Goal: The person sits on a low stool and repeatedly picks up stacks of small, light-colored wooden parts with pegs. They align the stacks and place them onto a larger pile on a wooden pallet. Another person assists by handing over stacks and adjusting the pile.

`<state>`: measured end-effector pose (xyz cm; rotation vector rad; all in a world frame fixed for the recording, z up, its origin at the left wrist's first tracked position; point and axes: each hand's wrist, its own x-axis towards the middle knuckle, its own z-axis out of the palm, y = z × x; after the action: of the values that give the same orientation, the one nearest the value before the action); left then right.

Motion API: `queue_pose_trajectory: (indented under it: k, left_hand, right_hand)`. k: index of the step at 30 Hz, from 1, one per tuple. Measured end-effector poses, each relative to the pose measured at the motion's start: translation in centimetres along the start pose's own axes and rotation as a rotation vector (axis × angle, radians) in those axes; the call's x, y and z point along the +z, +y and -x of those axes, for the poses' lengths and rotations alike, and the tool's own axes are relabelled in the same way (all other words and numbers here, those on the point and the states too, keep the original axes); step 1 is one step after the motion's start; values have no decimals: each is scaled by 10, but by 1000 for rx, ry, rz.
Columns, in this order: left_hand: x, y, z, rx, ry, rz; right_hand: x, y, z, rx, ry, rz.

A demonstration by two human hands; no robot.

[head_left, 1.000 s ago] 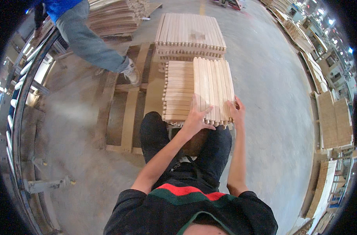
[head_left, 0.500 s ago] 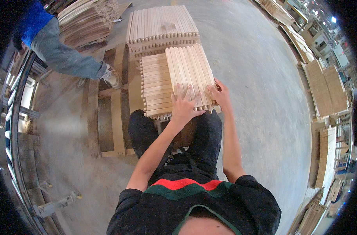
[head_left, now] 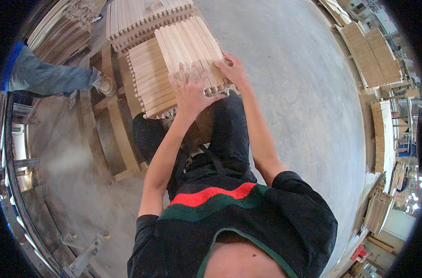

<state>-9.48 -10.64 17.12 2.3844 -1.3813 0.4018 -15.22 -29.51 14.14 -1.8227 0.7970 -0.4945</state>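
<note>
I'm spreading the left hand [head_left: 192, 95] wide, its fingers lying across the near end of the top sticks [head_left: 187, 44]. The right hand [head_left: 231, 72] is curling half open against their right side; I can't tell if it's gripping. The sticks are covering the right part of the lower stack [head_left: 150, 69].

There're 2 hands [head_left: 191, 92] [head_left: 234, 73], 2 rnd-end slat stks [head_left: 187, 44] [head_left: 148, 16] & 1 co-wkr [head_left: 48, 75].
</note>
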Motion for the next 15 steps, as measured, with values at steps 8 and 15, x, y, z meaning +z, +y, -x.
queue_pose_trajectory:
  k: [8,15]
  left_hand:
    - [18,-2,-6,35,12,-16]
    - [0,0,5,22,72,157]
  right_hand:
    - [2,18,-5,-92,35,-34]
    - [6,42,-22,-135,43,-93]
